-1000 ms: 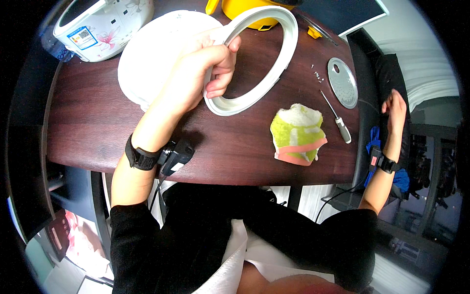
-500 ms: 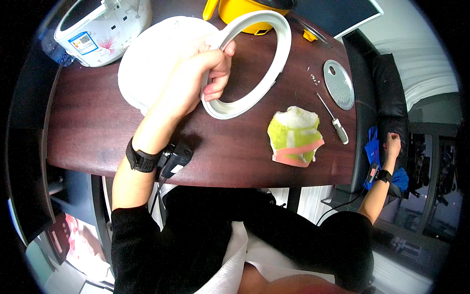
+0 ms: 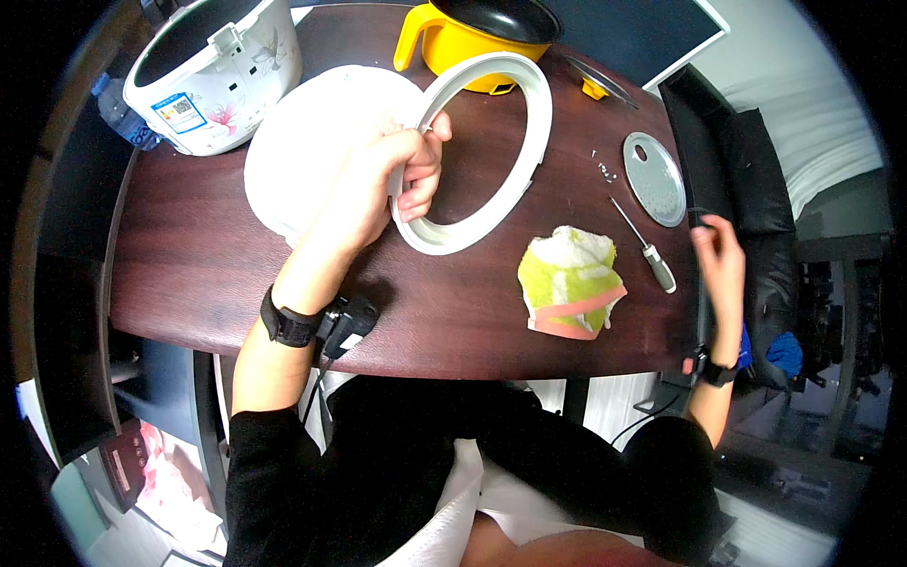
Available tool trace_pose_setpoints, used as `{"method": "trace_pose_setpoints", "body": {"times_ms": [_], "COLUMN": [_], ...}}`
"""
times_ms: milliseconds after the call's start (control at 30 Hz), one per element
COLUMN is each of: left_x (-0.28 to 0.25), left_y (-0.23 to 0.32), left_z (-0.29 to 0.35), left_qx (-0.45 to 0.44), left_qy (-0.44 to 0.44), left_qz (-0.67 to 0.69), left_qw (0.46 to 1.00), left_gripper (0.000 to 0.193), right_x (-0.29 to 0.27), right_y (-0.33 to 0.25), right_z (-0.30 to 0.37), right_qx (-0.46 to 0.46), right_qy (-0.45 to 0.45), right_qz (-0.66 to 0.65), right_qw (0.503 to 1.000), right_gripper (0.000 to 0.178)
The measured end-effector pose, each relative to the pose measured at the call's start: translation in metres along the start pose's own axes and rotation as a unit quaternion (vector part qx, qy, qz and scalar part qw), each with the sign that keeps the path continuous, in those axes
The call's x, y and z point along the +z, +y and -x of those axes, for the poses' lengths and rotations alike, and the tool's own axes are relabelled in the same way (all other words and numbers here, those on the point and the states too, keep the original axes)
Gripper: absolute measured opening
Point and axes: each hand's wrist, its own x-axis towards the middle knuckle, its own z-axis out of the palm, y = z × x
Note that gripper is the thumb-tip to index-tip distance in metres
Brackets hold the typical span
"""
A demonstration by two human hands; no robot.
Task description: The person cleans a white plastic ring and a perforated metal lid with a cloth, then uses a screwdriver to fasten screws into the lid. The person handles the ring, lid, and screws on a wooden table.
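Note:
My left hand (image 3: 392,184) grips the near-left side of a white plastic ring (image 3: 537,123), its fingers curled around the rim. The ring is held tilted above the brown table. Behind my left wrist lies a large round white lid (image 3: 302,142), partly covered by the hand and forearm. My right hand (image 3: 720,269) is just beyond the table's right edge, its fingers loosely bent and apart with nothing visible in them. Closest to it on the table are a screwdriver (image 3: 658,268) with a grey and white handle and a round grey metal plate (image 3: 657,180) with small holes.
A white floral rice cooker body (image 3: 222,94) stands back left, beside a plastic bottle (image 3: 123,113). At the back are a yellow pot (image 3: 444,42) and a lid with a yellow knob (image 3: 595,87). Several screws (image 3: 606,172) and a green-white cloth (image 3: 570,279) lie on the table (image 3: 208,246).
My right hand has moved from the sofa side in and up toward the table's right edge, its fingers loosening. My left hand still holds the ring; the whole view has shifted slightly.

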Motion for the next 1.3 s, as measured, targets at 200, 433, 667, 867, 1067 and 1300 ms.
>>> {"method": "trace_pose_setpoints", "body": {"times_ms": [200,433,667,867,1067,1300], "left_x": [-0.003,-0.001,-0.007,-0.007,-0.009,-0.001], "left_y": [-0.001,-0.003,-0.006,0.008,0.005,0.008], "left_z": [0.001,-0.003,-0.004,-0.003,-0.004,-0.002], "left_qx": [-0.007,-0.009,0.010,0.082,0.074,0.120], "left_qy": [-0.014,-0.024,-0.026,-0.037,-0.013,-0.012], "left_qz": [0.006,0.028,0.062,0.188,0.243,0.197], "left_qw": [1.000,0.999,0.998,0.978,0.967,0.973], "left_gripper": [0.023,0.026,0.029,0.035,0.035,0.056], "right_x": [0.043,0.088,0.090,0.108,0.103,0.112], "right_y": [-0.147,-0.113,-0.105,-0.114,-0.162,-0.171], "right_z": [0.049,0.056,0.018,-0.021,-0.029,-0.030], "right_qx": [-0.226,-0.281,-0.186,-0.104,0.136,0.135], "right_qy": [-0.192,-0.150,-0.093,-0.102,-0.253,-0.258], "right_qz": [0.060,0.058,-0.105,-0.278,-0.689,-0.724], "right_qw": [0.953,0.946,0.973,0.950,0.666,0.625], "right_gripper": [0.067,0.044,0.030,0.037,0.034,0.025]}}
